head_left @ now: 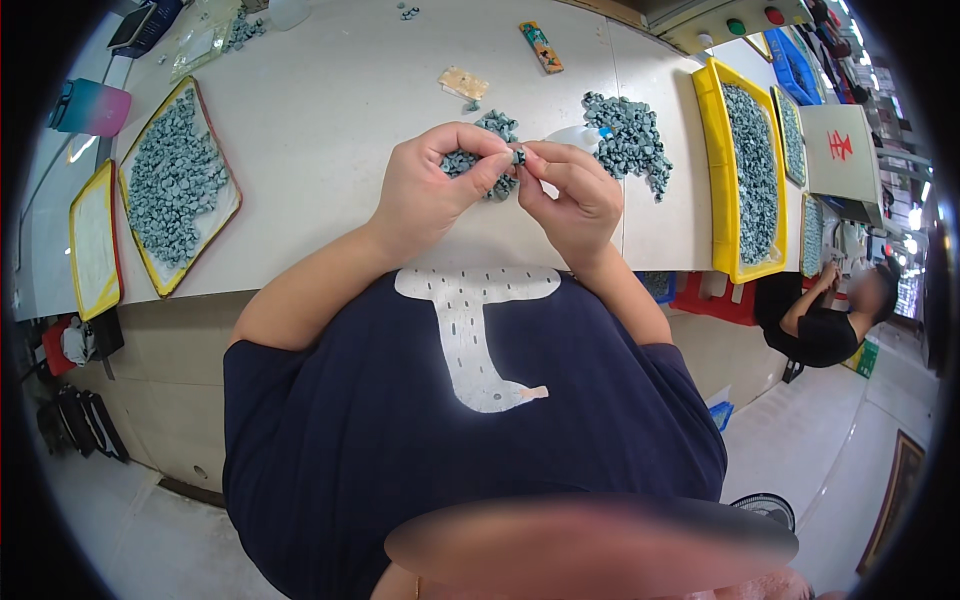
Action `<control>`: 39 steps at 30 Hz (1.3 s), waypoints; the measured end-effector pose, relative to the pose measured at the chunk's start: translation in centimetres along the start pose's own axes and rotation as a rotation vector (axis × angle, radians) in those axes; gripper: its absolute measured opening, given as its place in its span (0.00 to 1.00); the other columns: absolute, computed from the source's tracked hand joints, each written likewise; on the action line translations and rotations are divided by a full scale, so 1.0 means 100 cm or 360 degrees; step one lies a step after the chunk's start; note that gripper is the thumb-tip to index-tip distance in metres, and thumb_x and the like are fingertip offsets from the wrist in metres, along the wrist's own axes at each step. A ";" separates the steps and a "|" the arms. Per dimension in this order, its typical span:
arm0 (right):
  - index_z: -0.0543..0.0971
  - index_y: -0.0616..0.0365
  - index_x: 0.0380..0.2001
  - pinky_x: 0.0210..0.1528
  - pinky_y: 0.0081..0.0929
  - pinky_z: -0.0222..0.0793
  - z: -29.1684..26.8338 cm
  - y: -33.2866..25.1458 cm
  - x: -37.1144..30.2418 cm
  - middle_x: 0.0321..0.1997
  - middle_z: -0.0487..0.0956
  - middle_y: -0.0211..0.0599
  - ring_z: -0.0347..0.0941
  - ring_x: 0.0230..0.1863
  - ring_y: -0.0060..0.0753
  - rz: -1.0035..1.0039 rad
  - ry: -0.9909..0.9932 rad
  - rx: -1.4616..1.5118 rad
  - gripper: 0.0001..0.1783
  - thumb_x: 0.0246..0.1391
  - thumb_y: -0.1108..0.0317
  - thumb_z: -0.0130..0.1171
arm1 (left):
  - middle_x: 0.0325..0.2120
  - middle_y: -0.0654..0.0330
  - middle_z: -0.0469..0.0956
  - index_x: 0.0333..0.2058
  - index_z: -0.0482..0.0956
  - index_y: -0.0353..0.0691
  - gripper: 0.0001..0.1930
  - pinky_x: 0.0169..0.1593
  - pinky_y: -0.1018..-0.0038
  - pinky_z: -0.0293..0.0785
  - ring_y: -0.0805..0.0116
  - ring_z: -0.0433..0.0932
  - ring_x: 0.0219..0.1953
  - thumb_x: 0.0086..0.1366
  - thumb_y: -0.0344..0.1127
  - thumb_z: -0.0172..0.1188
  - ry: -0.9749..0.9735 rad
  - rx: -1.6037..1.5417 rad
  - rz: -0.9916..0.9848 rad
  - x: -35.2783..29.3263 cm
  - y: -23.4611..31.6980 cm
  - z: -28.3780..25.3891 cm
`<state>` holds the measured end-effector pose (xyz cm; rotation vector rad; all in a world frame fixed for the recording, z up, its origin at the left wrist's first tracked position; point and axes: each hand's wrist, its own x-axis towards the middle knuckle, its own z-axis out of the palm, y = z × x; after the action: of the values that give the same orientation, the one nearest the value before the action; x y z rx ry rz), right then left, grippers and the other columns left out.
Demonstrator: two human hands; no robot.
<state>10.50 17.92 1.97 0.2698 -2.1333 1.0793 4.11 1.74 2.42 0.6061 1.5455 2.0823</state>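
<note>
And here it is, 1 small dark grey-green piece [518, 157], up above the table [330, 90] right where the 2 hands meet, tiny enough that the fingertips nearly swallow it! The left hand [428, 185] comes in with thumb and index finger brought almost together at its left side; the right hand [578, 195] answers from the other side, thumb and fingertips drawn into a close pinch on it, the remaining fingers curled. Whether those curls hide anything more can't be made out. How will it handle? Light and stiff, I'd judge, like a little pebble, perhaps slick and quick to spin, maybe prone to chipping; the safe hold looks like fingertip pads on opposite sides, pressing gently. Just beyond, a small heap [497, 124] of similar pieces sits partly behind the left hand, and to the right spreads a bigger loose pile [630, 140], with a white object with a blue tip [572, 137] tucked between them. Further up lie a cream-coloured flat piece [464, 83] and an orange-and-teal packet [541, 47]. Out wide, a deep yellow tray [717, 180] stands loaded at right, a yellow-rimmed tray [218, 238] holds plenty more at left, and over at far right, a co-worker [825, 325] sits in dark clothes!
</note>
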 end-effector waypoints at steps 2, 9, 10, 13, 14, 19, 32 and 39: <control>0.80 0.60 0.26 0.28 0.19 0.74 0.001 0.000 0.001 0.32 0.83 0.37 0.79 0.29 0.28 -0.0021 0.0010 0.0005 0.10 0.37 0.83 0.68 | 0.33 0.62 0.80 0.34 0.79 0.34 0.05 0.43 0.80 0.72 0.78 0.76 0.37 0.63 0.30 0.61 0.0003 0.0040 0.0019 0.000 0.000 0.000; 0.79 0.62 0.25 0.29 0.19 0.74 0.004 0.002 -0.001 0.32 0.82 0.39 0.79 0.29 0.28 -0.0032 0.0019 -0.0022 0.10 0.37 0.84 0.66 | 0.33 0.61 0.80 0.33 0.78 0.33 0.05 0.43 0.80 0.73 0.78 0.76 0.36 0.62 0.29 0.60 0.0018 0.0154 0.0045 0.002 0.000 0.000; 0.79 0.62 0.26 0.29 0.19 0.74 0.004 0.002 -0.002 0.32 0.82 0.39 0.79 0.29 0.28 -0.0024 0.0012 -0.0021 0.09 0.37 0.84 0.66 | 0.33 0.61 0.80 0.33 0.78 0.33 0.05 0.43 0.80 0.73 0.78 0.77 0.36 0.63 0.29 0.60 0.0021 0.0150 0.0029 0.002 0.001 0.000; 0.80 0.63 0.30 0.30 0.18 0.74 0.005 0.001 -0.005 0.33 0.82 0.38 0.79 0.31 0.24 0.0263 0.0027 0.0276 0.10 0.40 0.84 0.65 | 0.32 0.60 0.80 0.33 0.78 0.32 0.05 0.43 0.79 0.74 0.77 0.77 0.36 0.63 0.29 0.60 -0.0031 0.0044 -0.0035 0.003 0.003 0.000; 0.81 0.63 0.31 0.30 0.17 0.75 0.006 0.000 -0.006 0.33 0.82 0.37 0.79 0.32 0.23 0.0394 0.0054 0.0466 0.11 0.41 0.84 0.65 | 0.32 0.60 0.80 0.33 0.78 0.32 0.05 0.43 0.79 0.74 0.76 0.78 0.36 0.63 0.29 0.60 -0.0025 0.0030 -0.0037 0.002 0.004 0.000; 0.81 0.61 0.41 0.34 0.16 0.77 0.001 0.000 -0.005 0.33 0.81 0.36 0.79 0.33 0.22 0.0460 -0.0070 0.0462 0.17 0.44 0.84 0.63 | 0.31 0.59 0.80 0.34 0.77 0.32 0.05 0.43 0.78 0.75 0.75 0.78 0.36 0.63 0.29 0.60 -0.0017 0.0006 -0.0058 0.003 0.006 0.000; 0.82 0.59 0.39 0.35 0.16 0.76 0.000 0.001 -0.005 0.33 0.81 0.35 0.79 0.33 0.22 0.0502 -0.0093 0.0433 0.16 0.44 0.81 0.65 | 0.29 0.62 0.78 0.37 0.76 0.34 0.07 0.29 0.83 0.66 0.82 0.69 0.26 0.64 0.32 0.59 -0.0013 0.0079 -0.0010 0.003 -0.001 0.000; 0.74 0.68 0.49 0.36 0.19 0.74 -0.019 0.008 -0.008 0.35 0.80 0.42 0.78 0.33 0.26 0.0452 0.0185 0.0373 0.18 0.54 0.82 0.56 | 0.28 0.62 0.76 0.38 0.76 0.31 0.09 0.26 0.85 0.60 0.83 0.62 0.22 0.65 0.32 0.59 0.0208 -0.0417 -0.0349 0.012 -0.009 -0.006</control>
<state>11.63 19.74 1.69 0.0093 -1.9811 1.4756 2.93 2.24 1.46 0.2003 1.3085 2.1383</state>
